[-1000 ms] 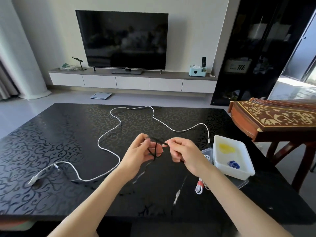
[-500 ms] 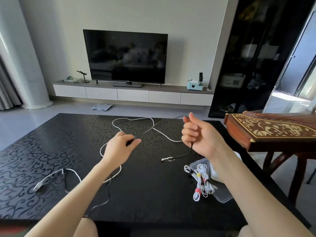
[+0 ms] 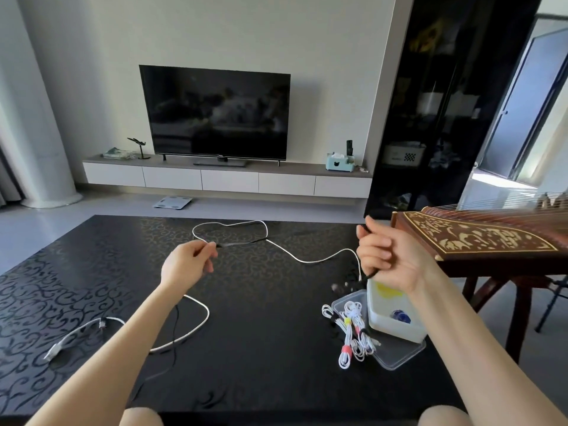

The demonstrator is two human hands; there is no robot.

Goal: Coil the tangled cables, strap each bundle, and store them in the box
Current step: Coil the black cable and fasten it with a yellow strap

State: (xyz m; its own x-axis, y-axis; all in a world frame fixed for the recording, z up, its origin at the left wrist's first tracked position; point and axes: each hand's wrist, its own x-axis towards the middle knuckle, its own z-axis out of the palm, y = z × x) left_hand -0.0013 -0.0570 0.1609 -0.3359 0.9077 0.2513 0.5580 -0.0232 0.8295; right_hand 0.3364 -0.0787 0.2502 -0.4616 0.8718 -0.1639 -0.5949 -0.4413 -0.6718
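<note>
Left hand [image 3: 189, 262]: raised over the surface [image 3: 276, 373], thumb and forefinger pinching a black cable [image 3: 236, 243]. Right hand [image 3: 387, 259]: raised at the right, fingers curled round the same cable, which shows above and below the fist (the stretch between the hands is blurred). A long white cable [image 3: 307, 261] lies loose and uncoiled across the surface, one plug end near the left edge. Three white bundles [image 3: 353, 333], already strapped, lie partly on a clear lid [image 3: 399, 356], just beside the white box [image 3: 396, 329] that stands on that lid.
</note>
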